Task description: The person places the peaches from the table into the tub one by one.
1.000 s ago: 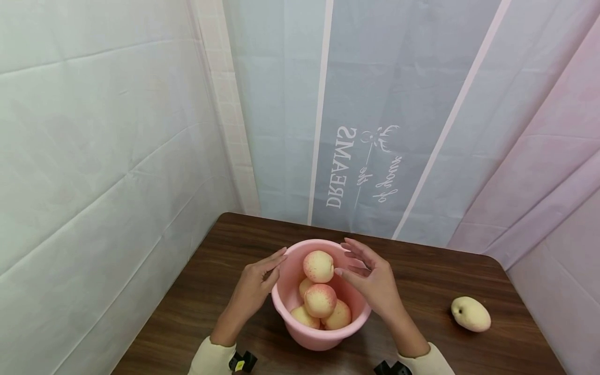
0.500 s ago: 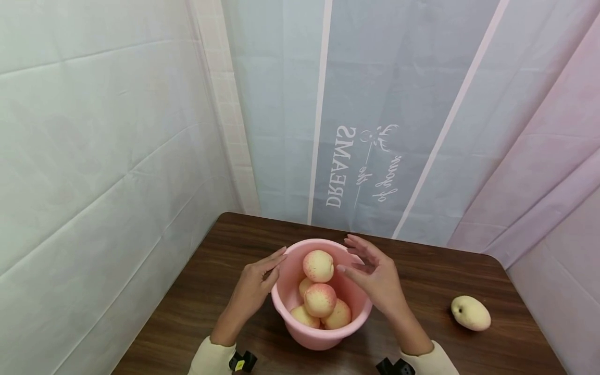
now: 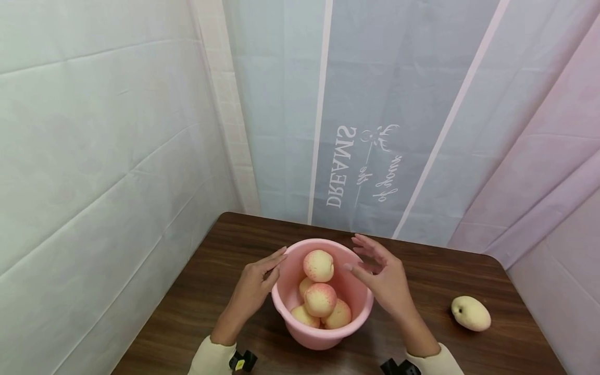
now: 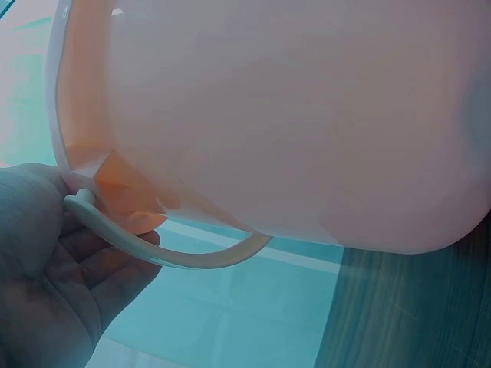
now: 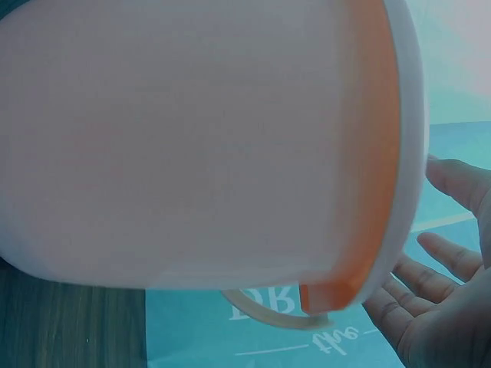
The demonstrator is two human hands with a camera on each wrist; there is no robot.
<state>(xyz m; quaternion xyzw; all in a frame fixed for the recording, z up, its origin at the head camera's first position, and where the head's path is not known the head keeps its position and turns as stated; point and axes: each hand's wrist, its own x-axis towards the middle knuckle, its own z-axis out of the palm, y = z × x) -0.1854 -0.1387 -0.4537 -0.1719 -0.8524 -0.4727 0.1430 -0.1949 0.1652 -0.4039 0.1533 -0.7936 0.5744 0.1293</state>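
A pink plastic bucket (image 3: 316, 341) stands upright on the table with several peaches (image 3: 320, 300) inside, yellow with red blush. Its pale carrying handle (image 4: 188, 259) hangs down on the far side in the left wrist view. My left hand (image 3: 250, 289) grips the rim at the left, its fingers by the lug where the handle joins. On the other side, my right hand (image 3: 386, 278) holds nothing; its fingers are spread loosely by the right rim, thumb apart from the other fingers. In the right wrist view its fingertips (image 5: 437, 165) come close to the rim's outer edge.
One pale yellow fruit (image 3: 471, 313) with a dark stem hollow lies on the dark wooden table (image 3: 422, 271) to the right. Behind the table's far edge hangs a grey-blue curtain (image 3: 370, 78) with white lettering. A pale cloth wall (image 3: 94, 156) borders the left side.
My right hand has drifted right and slightly away from the bucket, its thumb drawing back from the top peach. The left hand, bucket and fruit have stayed put.
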